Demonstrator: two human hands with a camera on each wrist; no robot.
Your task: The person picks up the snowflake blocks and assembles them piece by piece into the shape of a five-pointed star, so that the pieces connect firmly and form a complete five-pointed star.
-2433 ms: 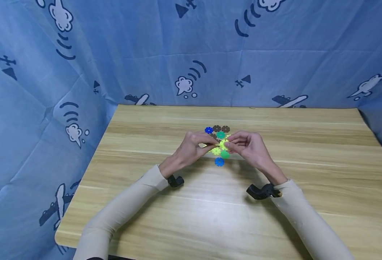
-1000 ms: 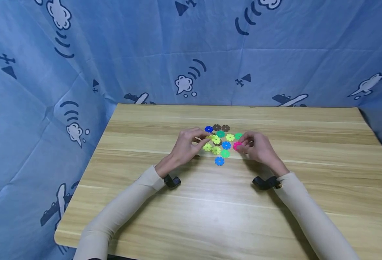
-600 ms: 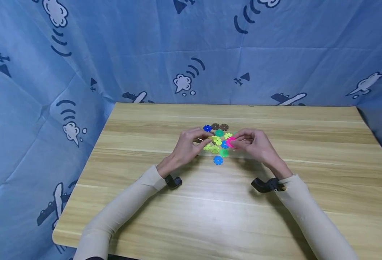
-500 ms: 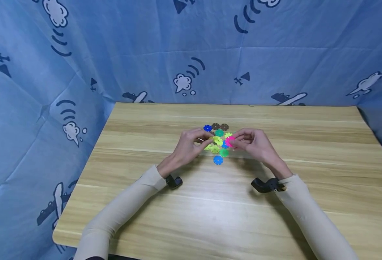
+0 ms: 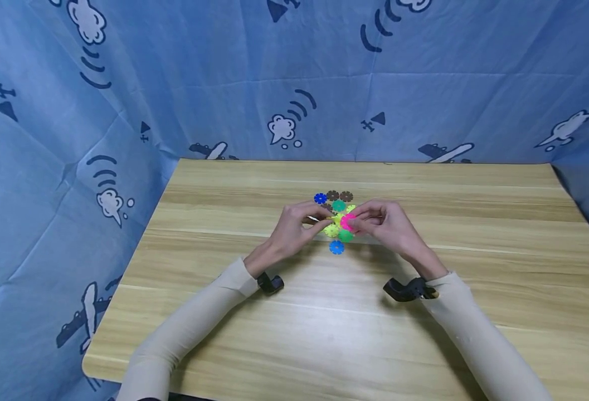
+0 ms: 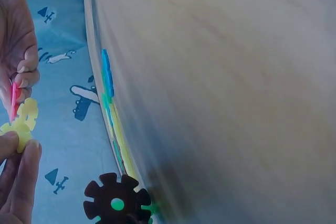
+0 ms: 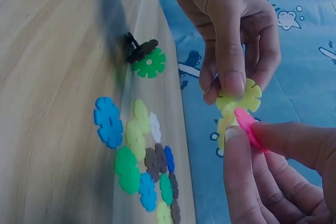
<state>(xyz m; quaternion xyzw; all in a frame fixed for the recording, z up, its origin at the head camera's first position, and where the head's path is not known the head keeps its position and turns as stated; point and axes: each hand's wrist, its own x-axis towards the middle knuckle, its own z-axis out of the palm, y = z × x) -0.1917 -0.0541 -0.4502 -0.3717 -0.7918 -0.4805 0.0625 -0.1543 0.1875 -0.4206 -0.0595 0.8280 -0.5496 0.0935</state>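
Fingertips of my left hand (image 5: pixel 294 225) pinch a pair of yellow snowflake discs (image 7: pixel 251 97), notched plastic rounds joined at an angle to each other. Between thumb and fingers of my right hand (image 5: pixel 387 227) is a pink snowflake disc (image 7: pixel 245 121). Its edge meets the lower yellow disc in the right wrist view; whether the notches are engaged I cannot tell. Both hands are close together above the loose discs, which they partly cover. A green disc (image 5: pixel 345 236) and a yellow disc (image 5: pixel 331 230) lie just below them.
More loose discs lie flat on the wooden table (image 5: pixel 294 345): a blue one (image 5: pixel 336 247) nearest me, a dark blue one (image 5: pixel 320 198) and brown ones (image 5: pixel 346 196) at the back. A dark piece (image 7: pixel 142 52) stands tilted by a green disc. Blue printed cloth (image 5: pixel 254 55) hangs behind.
My right hand picked the pink disc up from the right of the pile and brought it left, against the yellow discs. My left hand keeps its hold on the yellow pair, nearly in place.
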